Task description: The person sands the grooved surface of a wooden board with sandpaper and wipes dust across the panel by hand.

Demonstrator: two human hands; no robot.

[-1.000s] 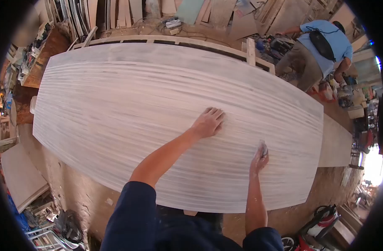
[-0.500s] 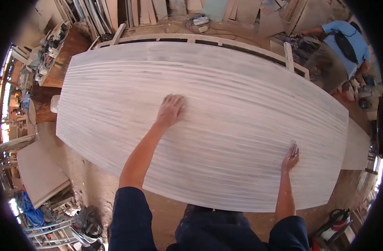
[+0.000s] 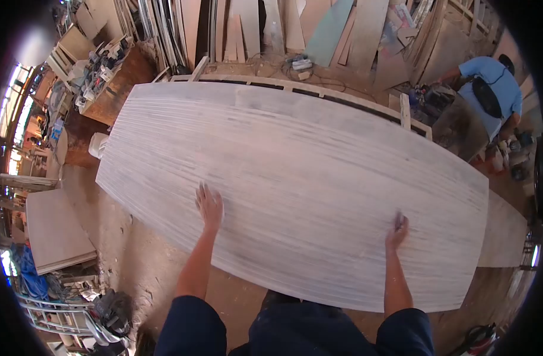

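A large pale board [image 3: 295, 178] with whitish and grey streaks lies across the middle of the view. My left hand [image 3: 209, 206] is at its left part, near the front edge, fingers spread and nothing in them. Toward the right part of the board is my right hand [image 3: 397, 231], its fingers closed around a small dark thing that is too small to name. Whitish dust covers the fingers of both hands.
A person in a blue shirt [image 3: 491, 89] bends over tools at the back right. Wood sheets [image 3: 241, 29] lean along the back. At the left are a cluttered wooden cabinet [image 3: 120, 86], stacked panels [image 3: 58, 228] and a metal frame [image 3: 58, 314].
My left hand has moved left and nearer to me across the board, its fingers now more spread. My right hand stays over the right part. The camera view has shifted.
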